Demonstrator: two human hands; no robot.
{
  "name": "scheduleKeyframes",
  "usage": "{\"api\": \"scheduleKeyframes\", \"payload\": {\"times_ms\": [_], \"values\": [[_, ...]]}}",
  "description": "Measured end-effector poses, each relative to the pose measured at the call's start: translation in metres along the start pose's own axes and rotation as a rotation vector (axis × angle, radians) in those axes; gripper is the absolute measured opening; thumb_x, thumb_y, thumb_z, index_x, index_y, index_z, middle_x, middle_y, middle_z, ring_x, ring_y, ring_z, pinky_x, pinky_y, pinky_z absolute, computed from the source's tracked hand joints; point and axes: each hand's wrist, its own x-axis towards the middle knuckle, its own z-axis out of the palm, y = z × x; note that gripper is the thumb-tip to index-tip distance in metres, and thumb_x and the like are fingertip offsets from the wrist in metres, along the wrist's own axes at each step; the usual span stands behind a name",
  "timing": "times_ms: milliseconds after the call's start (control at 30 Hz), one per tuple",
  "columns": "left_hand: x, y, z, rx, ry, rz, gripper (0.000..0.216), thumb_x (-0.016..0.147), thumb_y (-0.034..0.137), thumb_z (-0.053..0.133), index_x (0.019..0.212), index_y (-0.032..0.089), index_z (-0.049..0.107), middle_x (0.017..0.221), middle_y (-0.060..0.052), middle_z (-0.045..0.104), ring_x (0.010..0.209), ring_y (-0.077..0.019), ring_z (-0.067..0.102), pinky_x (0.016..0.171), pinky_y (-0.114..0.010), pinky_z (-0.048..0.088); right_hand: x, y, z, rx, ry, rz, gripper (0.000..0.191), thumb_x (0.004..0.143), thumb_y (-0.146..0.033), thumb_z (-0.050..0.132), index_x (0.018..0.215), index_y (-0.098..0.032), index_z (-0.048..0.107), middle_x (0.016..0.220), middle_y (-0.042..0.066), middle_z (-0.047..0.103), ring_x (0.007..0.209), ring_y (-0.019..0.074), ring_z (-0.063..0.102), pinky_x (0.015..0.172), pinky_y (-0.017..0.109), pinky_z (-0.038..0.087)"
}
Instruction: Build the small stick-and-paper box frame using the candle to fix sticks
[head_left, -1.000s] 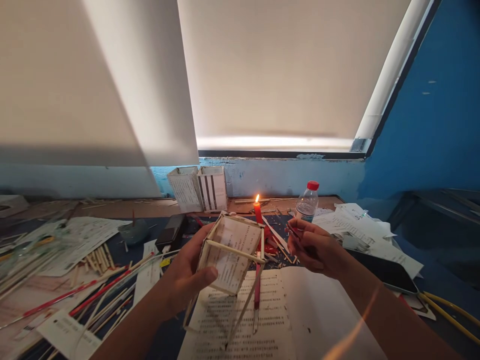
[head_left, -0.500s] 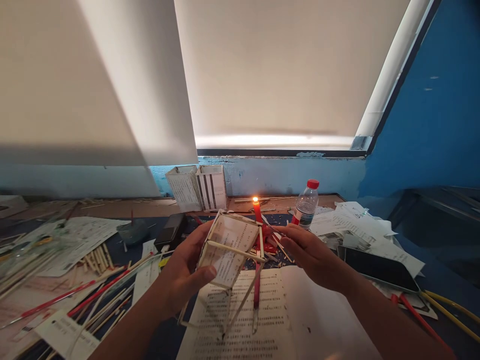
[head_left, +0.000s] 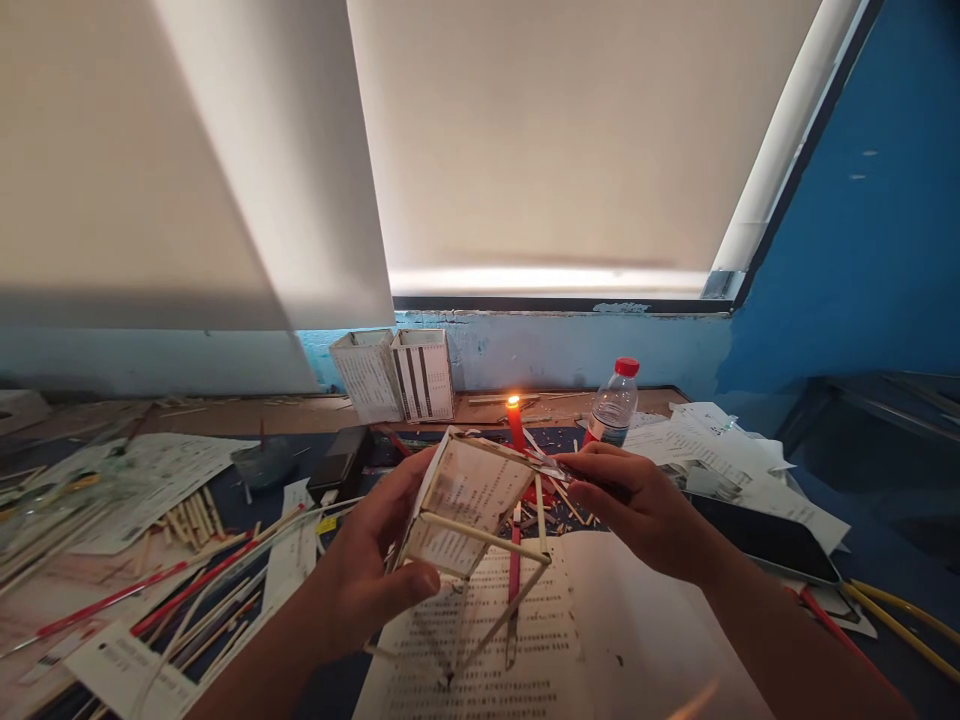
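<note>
My left hand (head_left: 382, 555) is wrapped around a small frame of thin wooden sticks (head_left: 541, 515) with printed paper panels (head_left: 472, 490), held tilted over an open book (head_left: 622, 600). My right hand (head_left: 637, 500) pinches a thin metallic tool (head_left: 553, 470), its tip at the frame's upper right corner; its exact kind is unclear. Just behind that corner a lit red candle (head_left: 516, 425) stands upright, its base partly hidden by the frame. A narrow tool with a red handle (head_left: 514, 570) lies on the book, seen past the frame's sticks.
Two paper-covered stick boxes (head_left: 422, 375) stand by the wall. A red-capped bottle (head_left: 613, 400) is right of the candle, near loose papers (head_left: 705, 450) and a phone (head_left: 765, 535). Left are a black box (head_left: 341, 465), a small bowl (head_left: 262, 465) and scattered sticks (head_left: 191, 515).
The stick frame has turned and its right corner has shifted right and down, away from the candle. The tool in my right hand has come against its upper right corner.
</note>
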Motion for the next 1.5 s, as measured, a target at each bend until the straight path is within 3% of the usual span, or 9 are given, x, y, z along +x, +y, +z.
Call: {"api": "scheduleKeyframes", "payload": {"times_ms": [300, 733, 1200, 1500], "values": [[-0.002, 0.000, 0.002, -0.010, 0.013, 0.015, 0.089, 0.072, 0.062, 0.085, 0.150, 0.029, 0.056, 0.143, -0.010, 0.069, 0.131, -0.0409, 0.063, 0.107, -0.040, 0.053, -0.001, -0.004, 0.003, 0.019, 0.039, -0.026, 0.032, 0.101, -0.042, 0.067, 0.127, -0.027, 0.077, 0.085, 0.001, 0.053, 0.071, 0.0145, 0.047, 0.060, 0.028, 0.041], [-0.002, 0.003, -0.001, 0.060, 0.004, -0.094, 0.100, 0.067, 0.070, 0.085, 0.153, 0.033, 0.051, 0.149, -0.010, 0.064, 0.133, -0.0425, 0.060, 0.109, -0.046, 0.053, 0.001, -0.012, 0.004, 0.053, 0.028, -0.007, 0.023, 0.102, -0.039, 0.068, 0.112, -0.024, 0.081, 0.084, 0.001, 0.052, 0.072, 0.0133, 0.049, 0.063, 0.028, 0.042], [-0.001, 0.000, -0.002, 0.070, -0.007, -0.082, 0.102, 0.065, 0.070, 0.087, 0.153, 0.034, 0.050, 0.153, -0.009, 0.062, 0.135, -0.0399, 0.060, 0.107, -0.038, 0.053, 0.002, -0.006, 0.004, 0.046, 0.060, -0.006, 0.030, 0.098, -0.041, 0.073, 0.122, -0.025, 0.080, 0.090, 0.002, 0.055, 0.070, 0.0117, 0.049, 0.059, 0.026, 0.041], [-0.003, -0.001, -0.003, 0.066, -0.006, -0.137, 0.108, 0.065, 0.071, 0.086, 0.156, 0.030, 0.045, 0.158, -0.013, 0.056, 0.136, -0.0432, 0.058, 0.110, -0.043, 0.051, 0.000, -0.012, 0.005, 0.003, 0.073, 0.002, 0.031, 0.099, -0.043, 0.071, 0.123, -0.025, 0.079, 0.089, 0.002, 0.055, 0.070, 0.0119, 0.050, 0.060, 0.026, 0.042]]}}
